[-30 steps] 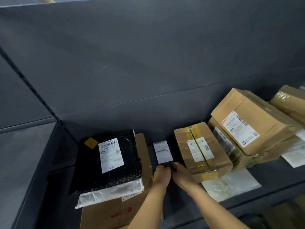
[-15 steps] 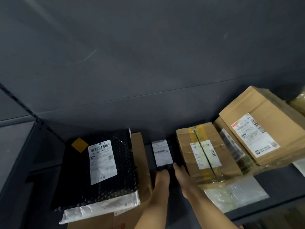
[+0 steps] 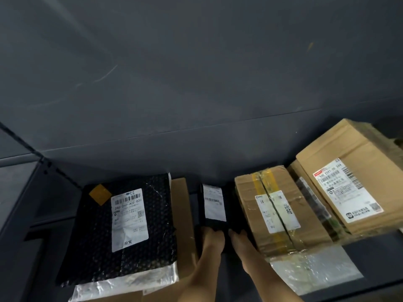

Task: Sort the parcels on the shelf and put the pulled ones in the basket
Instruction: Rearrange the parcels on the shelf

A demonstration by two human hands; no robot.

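A small black parcel (image 3: 212, 203) with a white label lies in the gap between the stacks on the dark shelf (image 3: 32, 247). My left hand (image 3: 212, 238) and my right hand (image 3: 239, 238) both grip its near end, fingertips curled onto it. Left of it a black bubble mailer (image 3: 128, 225) with a white label rests on a flat brown carton (image 3: 181, 214). Right of it sits a taped brown box (image 3: 277, 210). No basket is in view.
A larger brown box (image 3: 353, 182) leans on another parcel (image 3: 314, 203) at the far right. A clear plastic bag (image 3: 314, 271) lies at the shelf's front edge under the taped box. The grey back wall (image 3: 196, 83) closes the shelf behind.
The view has shifted down and left, so the parcels sit lower in the frame. Both hands stay on the small black parcel's near end, which has barely moved.
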